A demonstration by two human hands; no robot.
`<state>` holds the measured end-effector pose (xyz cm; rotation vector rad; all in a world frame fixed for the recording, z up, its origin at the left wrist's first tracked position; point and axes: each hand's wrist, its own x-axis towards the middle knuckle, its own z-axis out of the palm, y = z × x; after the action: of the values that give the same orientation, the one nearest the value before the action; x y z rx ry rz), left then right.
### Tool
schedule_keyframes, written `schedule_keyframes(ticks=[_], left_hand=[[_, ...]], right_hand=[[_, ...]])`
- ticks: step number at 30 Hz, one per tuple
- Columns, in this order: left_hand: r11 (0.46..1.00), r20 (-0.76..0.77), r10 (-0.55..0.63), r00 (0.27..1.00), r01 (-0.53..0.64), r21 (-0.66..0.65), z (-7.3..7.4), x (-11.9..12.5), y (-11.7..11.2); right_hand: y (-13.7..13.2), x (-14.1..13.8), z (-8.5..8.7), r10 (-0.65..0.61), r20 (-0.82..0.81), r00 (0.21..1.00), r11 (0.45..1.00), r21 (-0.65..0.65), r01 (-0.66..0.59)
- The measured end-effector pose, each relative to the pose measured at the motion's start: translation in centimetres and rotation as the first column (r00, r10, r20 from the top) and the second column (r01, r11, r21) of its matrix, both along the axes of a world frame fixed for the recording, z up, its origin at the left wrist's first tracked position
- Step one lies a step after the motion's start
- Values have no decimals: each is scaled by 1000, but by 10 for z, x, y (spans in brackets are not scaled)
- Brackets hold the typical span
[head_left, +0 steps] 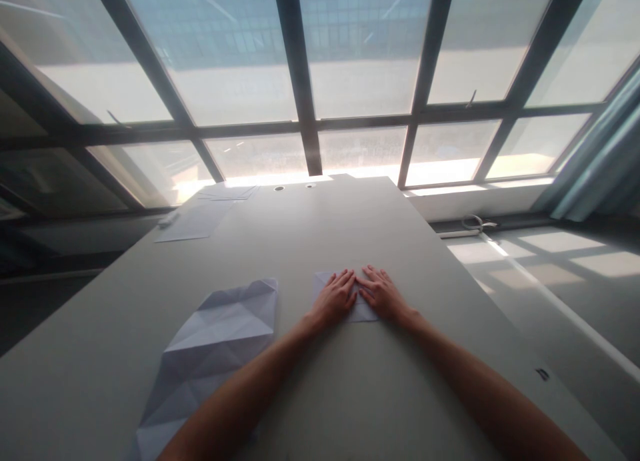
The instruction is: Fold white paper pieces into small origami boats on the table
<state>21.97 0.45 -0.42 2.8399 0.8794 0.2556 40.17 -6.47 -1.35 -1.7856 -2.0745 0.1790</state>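
Both my hands lie flat on a small folded sheet of paper (pixel 363 312) near the middle of the white table. My left hand (pixel 336 294) covers its left and middle part, fingers stretched forward. From the right, my right hand (pixel 383 292) presses on the other side, with its fingers out and nearly touching the left ones. Only the paper's left corner and near edge show; the rest is hidden under the hands. Left of my left forearm is a larger creased sheet of paper (pixel 220 341), partly unfolded, with ridges standing up.
Flat white sheets (pixel 197 220) lie at the table's far left, with a small pale object (pixel 169 219) beside them. A small dark item (pixel 542 374) is near the right edge. Two round holes are at the far edge of the table (pixel 350 214), before the windows.
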Motion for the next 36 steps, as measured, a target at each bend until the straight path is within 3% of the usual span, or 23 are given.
schedule_keyframes(ticks=[6,16,22,36], left_hand=[[1000,-26,5,1000,-5,14,0,0,-1],[981,-43,189,981,-187,47,-3,-2,-3],[982,-37,183,982,-181,46,-5,-4,-2],[992,-88,122,989,-119,36,-5,-3,1]], right_hand=[[0,1,1,-7,1,1000,1000,5,7],[0,2,4,-39,-28,999,996,83,42],[1,4,0,-78,-75,994,994,71,83],[1,4,-1,-342,85,936,937,-48,347]])
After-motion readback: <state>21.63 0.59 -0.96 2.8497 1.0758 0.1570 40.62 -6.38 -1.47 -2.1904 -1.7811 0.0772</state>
